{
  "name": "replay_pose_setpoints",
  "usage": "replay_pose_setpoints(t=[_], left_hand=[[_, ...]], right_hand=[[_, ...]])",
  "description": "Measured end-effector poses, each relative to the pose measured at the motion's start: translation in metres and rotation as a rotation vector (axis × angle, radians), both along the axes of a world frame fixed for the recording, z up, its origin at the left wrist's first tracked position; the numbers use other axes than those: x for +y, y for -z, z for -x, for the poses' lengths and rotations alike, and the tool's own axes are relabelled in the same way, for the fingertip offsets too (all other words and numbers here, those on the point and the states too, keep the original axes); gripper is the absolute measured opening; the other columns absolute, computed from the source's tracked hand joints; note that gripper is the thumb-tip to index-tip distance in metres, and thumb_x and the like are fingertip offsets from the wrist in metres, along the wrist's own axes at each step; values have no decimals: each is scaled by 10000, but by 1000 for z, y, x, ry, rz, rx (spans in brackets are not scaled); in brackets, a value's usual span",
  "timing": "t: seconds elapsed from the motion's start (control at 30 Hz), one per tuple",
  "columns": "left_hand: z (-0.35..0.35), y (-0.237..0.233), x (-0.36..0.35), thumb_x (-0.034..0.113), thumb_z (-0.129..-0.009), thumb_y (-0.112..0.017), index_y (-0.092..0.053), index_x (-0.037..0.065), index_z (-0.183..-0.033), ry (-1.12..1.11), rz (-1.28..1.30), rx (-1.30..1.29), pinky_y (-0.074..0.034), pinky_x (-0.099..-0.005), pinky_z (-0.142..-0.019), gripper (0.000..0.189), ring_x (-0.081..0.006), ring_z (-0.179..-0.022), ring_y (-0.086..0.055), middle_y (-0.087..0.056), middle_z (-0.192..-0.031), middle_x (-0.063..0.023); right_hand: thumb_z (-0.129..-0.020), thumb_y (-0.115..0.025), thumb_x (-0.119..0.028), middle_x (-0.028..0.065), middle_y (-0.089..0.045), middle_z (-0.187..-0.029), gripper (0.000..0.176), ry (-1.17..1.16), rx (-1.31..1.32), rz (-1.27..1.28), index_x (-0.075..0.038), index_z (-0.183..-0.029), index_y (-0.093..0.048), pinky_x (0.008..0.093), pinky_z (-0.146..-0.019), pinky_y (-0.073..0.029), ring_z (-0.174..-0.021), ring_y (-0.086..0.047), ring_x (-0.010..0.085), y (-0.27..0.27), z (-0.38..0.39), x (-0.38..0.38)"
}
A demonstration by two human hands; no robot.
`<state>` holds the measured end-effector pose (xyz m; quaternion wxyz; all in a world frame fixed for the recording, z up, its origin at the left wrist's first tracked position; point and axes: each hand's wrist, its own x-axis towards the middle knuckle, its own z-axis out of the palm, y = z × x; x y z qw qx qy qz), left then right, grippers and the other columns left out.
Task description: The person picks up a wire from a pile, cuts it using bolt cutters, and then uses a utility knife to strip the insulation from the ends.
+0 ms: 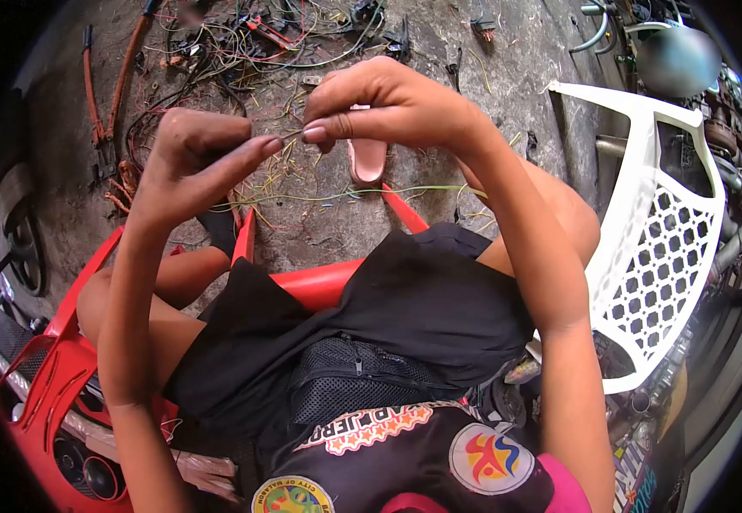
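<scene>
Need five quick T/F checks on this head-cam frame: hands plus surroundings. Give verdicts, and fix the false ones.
1. A thin strand spans the gap between the fingertips of the left hand and the right hand. True.
2. The white plastic chair is on the person's left. False: it is on the right.
3. Tangled wires lie on the floor ahead of the hands. True.
4. The right hand grips the long-handled tool. False: the tool lies on the floor, ahead and to the left, held by neither hand.
5. The garment over the lap is white. False: it is black.
</scene>
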<state>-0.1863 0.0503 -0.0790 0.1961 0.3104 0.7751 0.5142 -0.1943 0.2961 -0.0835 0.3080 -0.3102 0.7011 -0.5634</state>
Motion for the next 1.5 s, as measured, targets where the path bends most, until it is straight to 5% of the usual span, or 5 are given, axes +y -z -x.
replay_pose_setpoints(t=[0.13,0.57,0.8,0.97,1.5], left_hand=[[-3,15,-46,60,-862,-636,-458,33,-560,-265,39,533,-274,-223,-478,352,-33,-541,-404,-375,-539,54],[1,41,-247,272,-901,-610,-675,35,-965,-1097,106,-219,-245,-192,-491,254,-13,-551,-352,-446,-649,88],[42,41,-129,184,-950,-495,-529,46,-876,-551,-910,-765,-359,-252,-612,160,-101,-672,-396,-431,-766,-6],[54,67,-74,126,-944,-488,-518,-9,-1103,-205,-1205,-966,-422,-314,-829,211,-197,-912,-508,-534,-1012,-121],[32,-3,7,290,-899,-613,-570,177,-1153,-489,-1177,-1075,-434,-450,-935,281,-263,-1134,-501,-472,-1311,-92]], right_hand=[[-869,-638,-157,23,-611,-771,193,168,-77,-69,36,-858,-626,243,-703,-442,-775,-566,79,2,10,38],[-860,-625,-175,81,-677,-889,289,890,215,-631,25,-1067,-654,254,-773,-462,-847,-607,102,17,33,180],[-840,-589,-183,209,-599,-1132,541,673,885,-1190,-89,-1349,-431,427,-832,-463,-917,-614,365,48,44,82],[-818,-644,-241,176,-676,-783,237,781,666,-829,-24,-892,-705,344,-680,-518,-703,-677,279,20,35,26],[-780,-712,-179,117,-687,-872,283,713,176,102,-8,-999,-659,298,-714,-521,-791,-670,186,-6,3,-77]])
